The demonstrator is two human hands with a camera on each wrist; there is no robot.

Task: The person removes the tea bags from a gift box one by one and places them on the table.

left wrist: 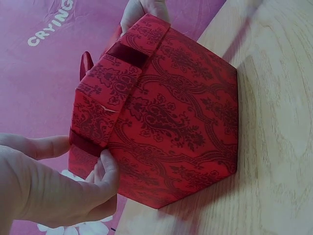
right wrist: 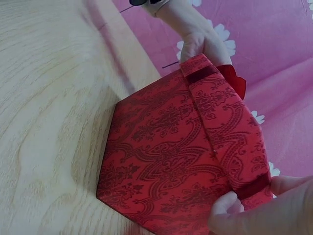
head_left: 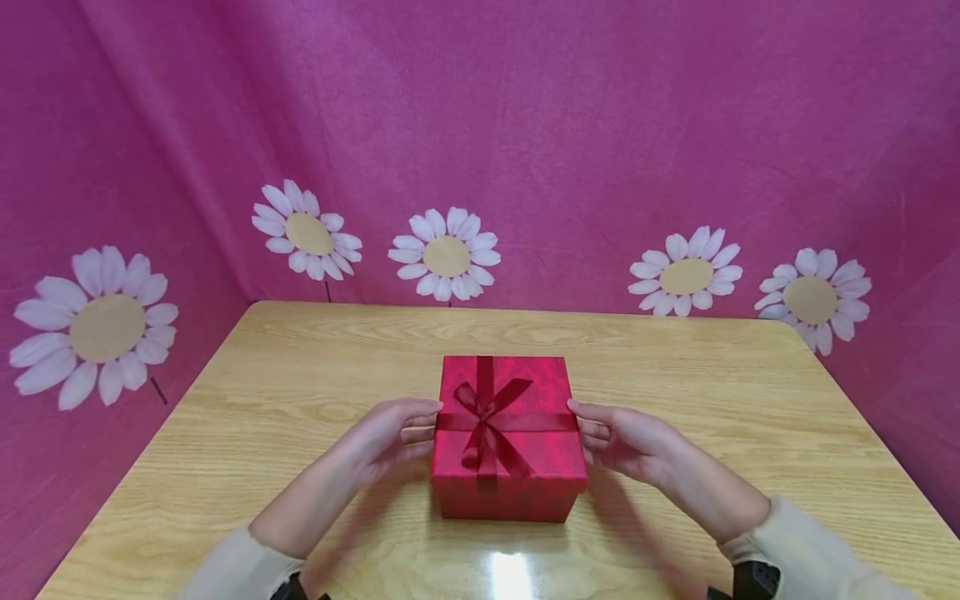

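A red gift box [head_left: 502,500] with a dark floral pattern stands on the wooden table, its lid [head_left: 540,454] on top. Dark red ribbon crosses the lid and ends in a bow [head_left: 486,414]. My left hand [head_left: 390,435] grips the lid's left side, one digit at the top edge and curled fingers [left wrist: 108,169] at the lower rim over the ribbon. On the opposite side, my right hand [head_left: 633,439] holds the lid the same way, with a fingertip [right wrist: 226,201] at its lower rim. The wrist views show the lid sitting down over the box walls.
The light wooden table [head_left: 315,358] extends around the box on all sides. Behind and beside it hangs a magenta cloth [head_left: 525,125] with large white daisies. Light sleeves [head_left: 810,550] and dark wrist straps show at the bottom of the head view.
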